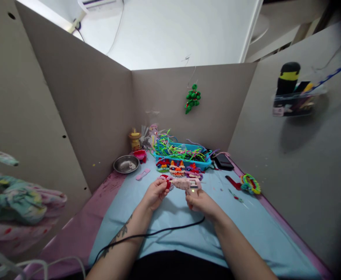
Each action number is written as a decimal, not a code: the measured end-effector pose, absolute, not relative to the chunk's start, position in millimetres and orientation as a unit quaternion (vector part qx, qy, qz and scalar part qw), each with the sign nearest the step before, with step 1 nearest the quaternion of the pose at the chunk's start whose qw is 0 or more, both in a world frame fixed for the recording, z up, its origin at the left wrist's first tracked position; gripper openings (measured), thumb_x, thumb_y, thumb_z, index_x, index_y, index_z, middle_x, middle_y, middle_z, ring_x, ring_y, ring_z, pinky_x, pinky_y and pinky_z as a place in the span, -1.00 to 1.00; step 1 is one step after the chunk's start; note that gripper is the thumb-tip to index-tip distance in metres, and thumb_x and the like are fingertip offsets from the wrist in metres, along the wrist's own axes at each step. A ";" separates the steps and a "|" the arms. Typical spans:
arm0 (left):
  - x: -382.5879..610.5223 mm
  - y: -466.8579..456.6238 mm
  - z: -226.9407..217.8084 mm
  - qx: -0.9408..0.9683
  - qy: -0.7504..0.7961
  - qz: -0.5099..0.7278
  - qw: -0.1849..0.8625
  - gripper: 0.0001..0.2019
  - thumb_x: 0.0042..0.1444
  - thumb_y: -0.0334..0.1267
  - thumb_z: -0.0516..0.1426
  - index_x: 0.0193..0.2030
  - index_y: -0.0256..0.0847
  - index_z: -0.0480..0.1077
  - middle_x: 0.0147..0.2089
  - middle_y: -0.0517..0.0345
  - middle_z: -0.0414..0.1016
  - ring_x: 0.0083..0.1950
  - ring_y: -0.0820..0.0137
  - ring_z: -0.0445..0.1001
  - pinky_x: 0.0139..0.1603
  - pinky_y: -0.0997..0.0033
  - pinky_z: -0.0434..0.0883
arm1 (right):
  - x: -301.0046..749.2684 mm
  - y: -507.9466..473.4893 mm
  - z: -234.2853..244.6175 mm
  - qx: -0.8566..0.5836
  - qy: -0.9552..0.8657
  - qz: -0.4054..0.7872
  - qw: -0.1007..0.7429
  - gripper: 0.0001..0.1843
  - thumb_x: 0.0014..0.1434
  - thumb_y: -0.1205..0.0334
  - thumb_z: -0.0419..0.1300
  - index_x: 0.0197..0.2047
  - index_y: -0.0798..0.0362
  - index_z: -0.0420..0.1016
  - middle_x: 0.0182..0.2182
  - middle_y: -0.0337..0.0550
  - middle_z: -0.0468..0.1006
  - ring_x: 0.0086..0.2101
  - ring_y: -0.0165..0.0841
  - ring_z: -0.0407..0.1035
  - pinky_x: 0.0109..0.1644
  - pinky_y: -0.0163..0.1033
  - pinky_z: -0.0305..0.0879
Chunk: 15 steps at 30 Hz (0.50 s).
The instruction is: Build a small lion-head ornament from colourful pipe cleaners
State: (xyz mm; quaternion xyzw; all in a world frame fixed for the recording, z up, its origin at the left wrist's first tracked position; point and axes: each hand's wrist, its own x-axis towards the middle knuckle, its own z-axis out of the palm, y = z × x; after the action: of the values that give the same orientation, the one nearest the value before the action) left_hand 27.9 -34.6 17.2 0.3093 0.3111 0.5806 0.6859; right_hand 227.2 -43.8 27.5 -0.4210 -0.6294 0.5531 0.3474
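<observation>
My right hand (198, 200) is closed around the handle of a pale pink hot glue gun (185, 184), its nozzle pointing left. Pinched in the fingers of my left hand (157, 191) is a small red and pink piece (167, 179), partly hidden by the fingers; its exact kind is unclear. The nozzle is right at this piece, but I cannot tell whether they touch. Just behind stand several colourful fuzzy figures (177, 168) in a row. The gun's black cord (159, 232) runs over my left forearm.
A blue basket (208, 163) full of bright pipe cleaners (173, 149) stands at the back. A metal bowl (126, 164) and a pink clip-like piece (143, 174) lie left. To the right are a black phone-like object (223, 161) and coloured rings (250, 184). Grey partitions (164, 97) surround the table.
</observation>
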 end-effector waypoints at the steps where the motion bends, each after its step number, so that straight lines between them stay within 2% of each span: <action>1: 27.9 -34.5 17.2 0.311 0.311 0.580 0.686 -0.68 -0.29 -0.29 0.37 -0.42 -0.34 0.37 -0.54 0.23 0.43 -0.61 0.65 0.36 -0.60 0.72 0.25 | 227.0 -44.1 28.0 -0.419 -0.629 0.554 0.350 -0.71 -0.11 0.05 0.20 -0.51 0.07 0.23 -0.66 -0.31 0.30 -0.62 -0.50 0.18 -0.55 -0.39 0.06; 8: 27.9 -34.5 16.3 0.325 0.309 0.578 0.682 -0.71 -0.25 -0.29 0.36 -0.43 -0.35 0.37 -0.55 0.22 0.42 -0.61 0.65 0.34 -0.60 0.70 0.22 | 227.9 -42.1 24.8 -0.403 -0.634 0.556 0.356 -0.67 -0.09 0.00 0.21 -0.49 0.07 0.23 -0.66 -0.31 0.30 -0.62 -0.50 0.17 -0.55 -0.39 0.06; 15: 27.9 -36.9 18.2 0.323 0.310 0.574 0.685 -0.71 -0.26 -0.29 0.36 -0.42 -0.34 0.38 -0.52 0.21 0.43 -0.59 0.62 0.35 -0.56 0.66 0.24 | 227.6 -42.2 24.5 -0.413 -0.628 0.552 0.360 -0.70 -0.08 0.05 0.21 -0.48 0.09 0.24 -0.66 -0.31 0.31 -0.62 -0.50 0.18 -0.55 -0.39 0.08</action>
State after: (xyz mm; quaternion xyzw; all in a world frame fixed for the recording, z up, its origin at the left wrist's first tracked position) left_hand 27.9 -36.9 18.2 0.3232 0.3099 0.5744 0.6852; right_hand 227.6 -42.2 24.5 -0.4133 -0.6282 0.5522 0.3601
